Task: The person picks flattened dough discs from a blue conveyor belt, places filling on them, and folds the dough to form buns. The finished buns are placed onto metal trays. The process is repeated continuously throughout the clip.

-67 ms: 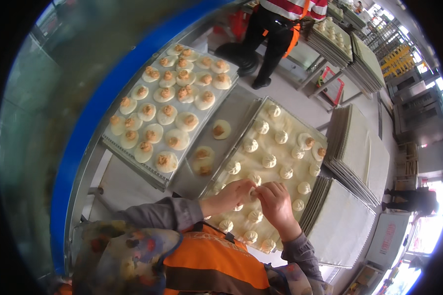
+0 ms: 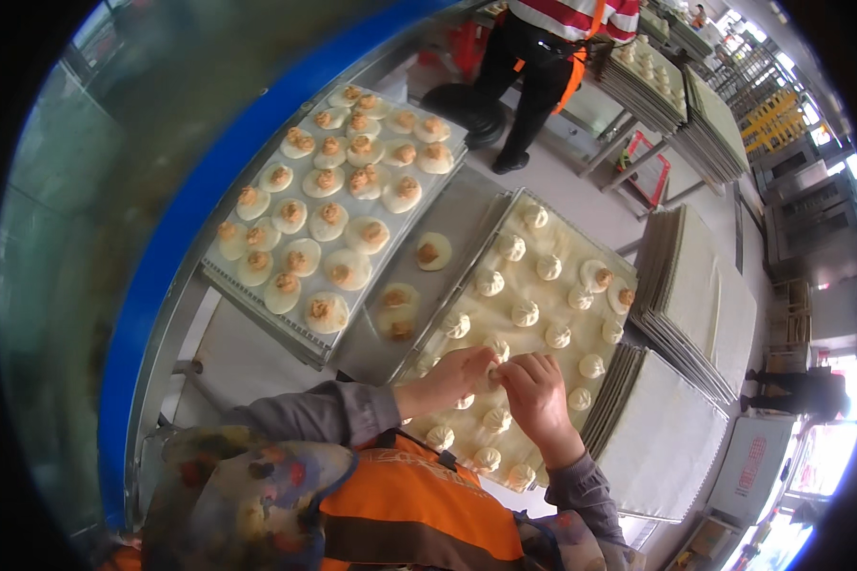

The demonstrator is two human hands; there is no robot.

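My left hand (image 2: 450,379) and my right hand (image 2: 535,392) meet over a tray (image 2: 467,314) lined with pale cloth. Between their fingertips is a small dough bun (image 2: 493,374), mostly covered by the fingers; both hands pinch it. Pleated white buns such as this one (image 2: 525,312) stand in rows on the tray. Towards its far right edge lie two flat dough rounds topped with brown filling, one of them here (image 2: 596,276). Left of the tray, a metal surface carries a few more filled dough rounds (image 2: 434,251).
A second tray (image 2: 371,276) at the left is covered with filled dough rounds. Stacks of cloth-covered trays (image 2: 652,428) stand on the right, with another stack (image 2: 700,295) behind. A blue curved edge (image 2: 190,190) runs along the left. Beyond the trays stands a person in black trousers (image 2: 519,81).
The whole view shifts slightly. My hands stay together on the bun, with hardly any movement of the fingers.
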